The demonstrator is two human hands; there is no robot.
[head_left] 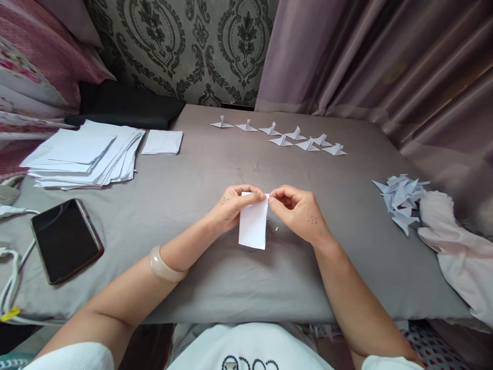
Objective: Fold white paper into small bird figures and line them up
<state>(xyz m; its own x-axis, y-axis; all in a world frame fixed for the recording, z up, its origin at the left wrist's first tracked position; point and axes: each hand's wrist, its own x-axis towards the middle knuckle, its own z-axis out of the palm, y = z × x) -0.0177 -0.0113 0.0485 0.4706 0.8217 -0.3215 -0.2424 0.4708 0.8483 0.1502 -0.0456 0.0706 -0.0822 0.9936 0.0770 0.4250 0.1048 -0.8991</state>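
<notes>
A white rectangular sheet of paper (253,226), perhaps folded, is held upright-lengthwise above the grey cloth in front of me. My left hand (239,203) grips its upper left part, thumb across the front and fingers behind. The thumb and fingertips of my right hand (298,208) pinch the paper's top right corner. Whether a small strip sits between those fingertips is too small to tell. Tiny white paper scraps (277,228) lie on the cloth just below my right fingers.
Several folded paper birds (296,134) stand in rows at the back. More lie heaped (402,198) at right beside pale crumpled fabric (456,241). At left are a paper stack (88,154), a smaller square stack (162,142), a black-screened tablet (65,240) and white cables (15,277).
</notes>
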